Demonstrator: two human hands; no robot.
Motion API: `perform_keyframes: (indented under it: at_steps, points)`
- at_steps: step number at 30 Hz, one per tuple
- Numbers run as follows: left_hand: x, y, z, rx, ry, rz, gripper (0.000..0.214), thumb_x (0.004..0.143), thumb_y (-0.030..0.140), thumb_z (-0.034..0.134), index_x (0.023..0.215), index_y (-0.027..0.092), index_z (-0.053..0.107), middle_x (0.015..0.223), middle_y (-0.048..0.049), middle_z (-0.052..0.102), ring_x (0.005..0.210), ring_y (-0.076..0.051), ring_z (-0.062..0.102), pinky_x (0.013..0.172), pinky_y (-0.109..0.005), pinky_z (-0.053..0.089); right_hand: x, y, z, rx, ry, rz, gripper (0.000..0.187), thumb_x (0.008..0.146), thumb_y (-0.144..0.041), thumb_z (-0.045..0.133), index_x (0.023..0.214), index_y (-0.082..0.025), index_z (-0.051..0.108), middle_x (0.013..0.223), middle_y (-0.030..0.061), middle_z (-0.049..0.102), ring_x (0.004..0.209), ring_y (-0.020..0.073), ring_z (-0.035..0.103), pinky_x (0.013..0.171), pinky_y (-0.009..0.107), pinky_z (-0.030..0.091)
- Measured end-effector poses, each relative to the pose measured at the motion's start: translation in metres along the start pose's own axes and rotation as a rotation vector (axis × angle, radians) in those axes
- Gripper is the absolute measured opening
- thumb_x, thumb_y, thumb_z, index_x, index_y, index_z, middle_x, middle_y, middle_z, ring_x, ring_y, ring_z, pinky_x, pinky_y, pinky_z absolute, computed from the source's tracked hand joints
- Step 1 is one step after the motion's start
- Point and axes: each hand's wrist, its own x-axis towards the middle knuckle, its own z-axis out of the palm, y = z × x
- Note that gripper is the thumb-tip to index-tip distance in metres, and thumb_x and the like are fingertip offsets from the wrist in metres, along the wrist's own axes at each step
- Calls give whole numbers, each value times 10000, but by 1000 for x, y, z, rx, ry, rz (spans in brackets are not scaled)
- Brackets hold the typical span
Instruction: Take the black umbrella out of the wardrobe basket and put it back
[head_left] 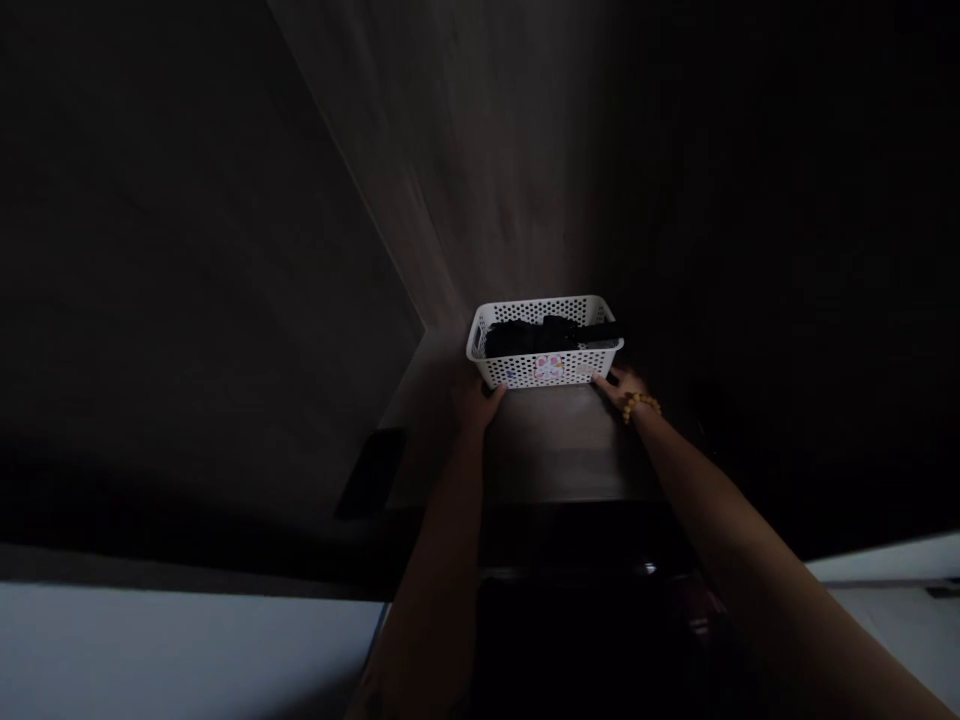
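A white perforated plastic basket (545, 342) stands on a dark wooden shelf (559, 440), with a cartoon sticker (549, 369) on its front wall. Dark folded fabric (529, 338) fills the basket, and a black bar-shaped item (600, 335) lies at its right end. My left hand (477, 405) grips the basket's front left corner from below. My right hand (617, 389), with an amber bead bracelet (641, 404) on its wrist, holds the front right corner.
Dark wood-grain panels (480, 170) rise behind and beside the shelf. A black flat object (371, 472) lies low on the left. Pale surfaces (172, 650) show at the bottom left and bottom right, and dim shapes sit below the shelf edge.
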Motion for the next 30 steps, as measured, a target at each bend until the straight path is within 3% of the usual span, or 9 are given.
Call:
perform_keyframes:
  at_steps: [6, 12, 20, 30]
  points:
    - [-52, 3, -27, 19, 18, 10, 430, 882, 531, 619, 1087, 165, 712, 1171, -144, 693, 1194, -340, 597, 1077, -445, 424, -52, -4, -17, -10, -46, 37, 663, 953, -668, 521, 1430, -214, 596, 1439, 141, 550, 1367, 317, 484, 1130, 423, 400]
    - [-111, 5, -52, -31, 22, -11, 434, 862, 537, 652, 1082, 170, 727, 1136, -132, 709, 1142, -322, 625, 1039, -418, 458, -113, -2, -33, -47, -60, 16, 626, 966, -641, 520, 1436, -233, 592, 1486, 139, 505, 1450, 322, 369, 1223, 490, 249]
    - [-183, 14, -82, -64, 18, -62, 442, 828, 532, 684, 1082, 174, 735, 1158, -129, 712, 1137, -311, 641, 1006, -393, 486, -185, 6, -52, -77, -96, -23, 576, 990, -587, 499, 1443, -242, 580, 1515, 109, 480, 1497, 299, 279, 1245, 527, 149]
    - [-243, 24, -99, -112, 87, -81, 390, 812, 493, 676, 1062, 198, 725, 1145, -109, 717, 1137, -305, 642, 1014, -387, 490, -240, 17, -64, -73, -73, -78, 544, 996, -549, 521, 1444, -244, 576, 1475, 103, 527, 1480, 293, 318, 1237, 525, 169]
